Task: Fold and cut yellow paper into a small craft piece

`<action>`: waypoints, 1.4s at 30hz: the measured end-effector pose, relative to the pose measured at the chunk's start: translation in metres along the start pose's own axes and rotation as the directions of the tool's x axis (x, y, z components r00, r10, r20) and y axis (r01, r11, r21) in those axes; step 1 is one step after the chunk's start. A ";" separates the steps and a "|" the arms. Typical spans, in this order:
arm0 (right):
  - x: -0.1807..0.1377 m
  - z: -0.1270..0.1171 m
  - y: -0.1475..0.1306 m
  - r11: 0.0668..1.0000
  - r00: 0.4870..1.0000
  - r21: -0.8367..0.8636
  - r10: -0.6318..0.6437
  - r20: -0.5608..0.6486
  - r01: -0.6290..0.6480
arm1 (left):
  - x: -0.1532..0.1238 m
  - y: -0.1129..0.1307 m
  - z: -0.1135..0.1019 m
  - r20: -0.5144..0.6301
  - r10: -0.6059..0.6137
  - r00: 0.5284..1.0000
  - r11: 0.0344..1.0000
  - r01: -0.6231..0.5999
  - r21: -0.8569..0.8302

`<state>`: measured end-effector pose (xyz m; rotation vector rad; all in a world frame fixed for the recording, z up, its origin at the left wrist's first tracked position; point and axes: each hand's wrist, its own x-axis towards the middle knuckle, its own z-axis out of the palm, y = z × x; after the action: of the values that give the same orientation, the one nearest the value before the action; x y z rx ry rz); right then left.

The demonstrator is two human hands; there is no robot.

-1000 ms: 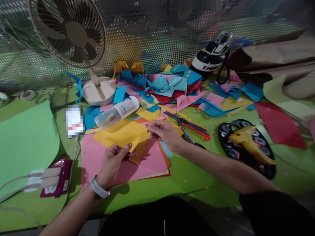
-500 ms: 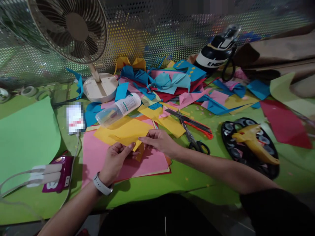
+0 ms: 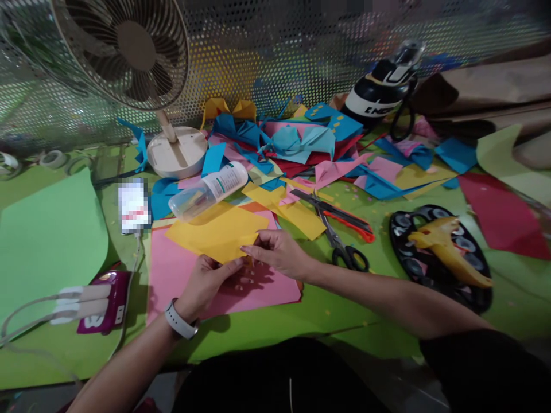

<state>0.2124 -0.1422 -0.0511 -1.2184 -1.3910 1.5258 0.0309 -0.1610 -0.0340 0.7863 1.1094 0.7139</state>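
Note:
A small piece of yellow paper [image 3: 249,242] is held between my two hands over a stack of coloured sheets. My left hand [image 3: 210,285] pinches its lower edge, thumb on top. My right hand [image 3: 282,253] has its thumb and forefinger closed on the right end. Just behind lies a larger yellow sheet [image 3: 206,229], partly hidden by my hands and the piece. Beneath everything is a pink sheet [image 3: 267,295] with other colours showing at its edges. Scissors [image 3: 330,232] and an orange-edged box cutter [image 3: 353,222] rest right of my right hand.
A clear bottle [image 3: 228,179] lies behind the sheets. Left are a phone [image 3: 134,205], a purple power strip [image 3: 115,298] with plugs, a green sheet [image 3: 51,241] and a fan [image 3: 177,152]. Right is a black tray [image 3: 400,258]; behind are paper scraps [image 3: 301,143] and a water bottle [image 3: 374,106].
The yellow piece has changed its angle and its strip below my fingers no longer hangs over the pink sheet. My left hand has shifted slightly, its thumb now flatter and nearer my right hand.

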 end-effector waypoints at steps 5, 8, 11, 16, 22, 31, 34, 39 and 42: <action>0.000 -0.001 -0.001 1.000 1.000 -0.008 0.003 -0.019 -0.003 | 0.002 -0.004 -0.005 0.086 -0.041 0.995 0.999 0.039 0.022; 0.001 -0.002 0.000 1.000 1.000 0.003 0.006 -0.024 -0.006 | 0.002 -0.006 -0.006 0.089 -0.031 0.996 1.000 0.030 0.009; 0.001 -0.002 0.001 0.999 0.999 0.039 0.028 -0.022 -0.027 | 0.002 -0.006 -0.006 0.078 -0.014 0.997 1.000 0.013 0.010; -0.001 0.003 0.004 0.977 0.996 0.199 0.064 0.069 -0.077 | 0.002 -0.007 -0.007 0.088 0.004 0.996 0.999 -0.007 0.033; 0.002 0.001 0.004 0.977 0.995 0.207 0.033 0.096 -0.052 | 0.002 -0.007 -0.010 0.089 -0.006 0.996 0.998 0.001 0.063; 0.010 -0.017 -0.006 0.983 0.999 0.182 0.035 0.019 -0.038 | 0.004 0.001 -0.010 0.081 0.039 0.996 0.997 -0.044 0.062; 0.009 -0.018 -0.008 0.979 0.998 0.198 0.050 0.046 -0.058 | 0.004 0.003 -0.012 0.094 0.057 0.994 0.997 -0.062 0.047; 0.011 -0.027 -0.008 0.968 0.997 0.251 0.046 -0.062 -0.029 | 0.005 0.005 -0.021 0.085 0.147 0.986 0.988 -0.150 0.039; 0.010 -0.027 -0.009 0.981 1.000 0.194 0.008 -0.031 -0.002 | 0.005 0.005 -0.023 0.111 0.154 0.982 0.984 -0.163 0.076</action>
<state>0.2344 -0.1237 -0.0429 -1.1214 -1.1892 1.5983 0.0096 -0.1499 -0.0376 0.9823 0.9942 0.7537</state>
